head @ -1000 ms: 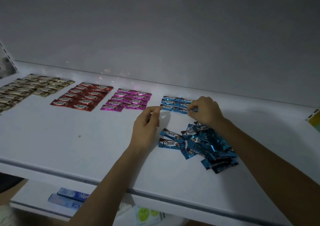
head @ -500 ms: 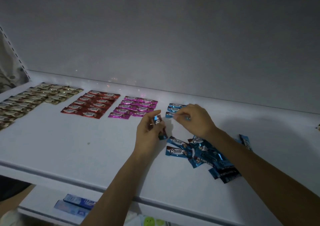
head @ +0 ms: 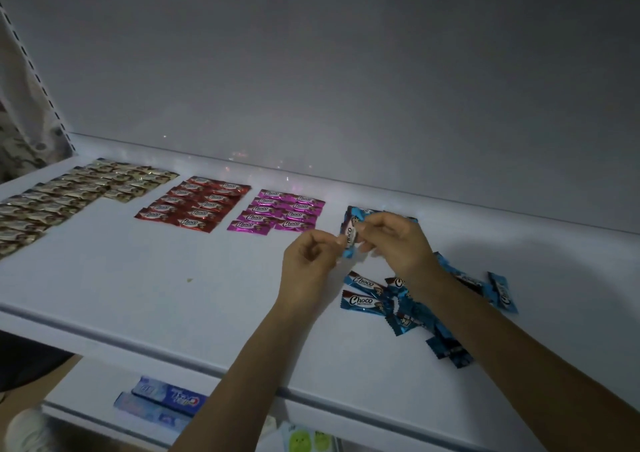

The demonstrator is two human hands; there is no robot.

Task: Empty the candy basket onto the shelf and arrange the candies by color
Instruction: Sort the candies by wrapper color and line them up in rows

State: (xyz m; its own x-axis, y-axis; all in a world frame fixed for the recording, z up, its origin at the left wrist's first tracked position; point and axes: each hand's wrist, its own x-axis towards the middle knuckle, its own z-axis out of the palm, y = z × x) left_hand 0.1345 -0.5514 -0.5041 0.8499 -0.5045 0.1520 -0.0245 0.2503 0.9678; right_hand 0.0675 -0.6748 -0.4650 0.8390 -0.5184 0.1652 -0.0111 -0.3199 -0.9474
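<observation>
1. White shelf [head: 138, 296] in dim light, plain pale back wall [head: 346, 88] behind it, slotted upright [head: 34, 71] at the far left.
2. Gold candies [head: 69, 199] lie flat in rows at the far left and run off the left edge.
3. Red candies [head: 194, 206] form a neat block just right of the gold ones.
4. Pink candies [head: 280, 212] form a two-column block right of the red, apart from it.
5. Blue row [head: 360, 212] starts right of the pink block, mostly hidden behind the hands.
6. Held blue candy [head: 350, 237] is up off the shelf, standing roughly on end, in front of the blue row.
7. Left hand [head: 308, 271]: fingers curled, thumb and forefinger tips pinching the held candy's left edge.
8. Right hand [head: 398, 244]: fingers bent, pinching the same candy from its right side.
9. Loose blue pile [head: 408, 309] sits near right, overlapping and unsorted, partly under the right forearm; "Choco" is readable on some wrappers.
10. Stray blue candy [head: 504, 292] lies just right of the pile.
11. Small pale speck [head: 189, 280] on bare shelf, near the middle.
12. Lower shelf holds blue boxes [head: 166, 399] and a green smiley pack [head: 308, 441].
</observation>
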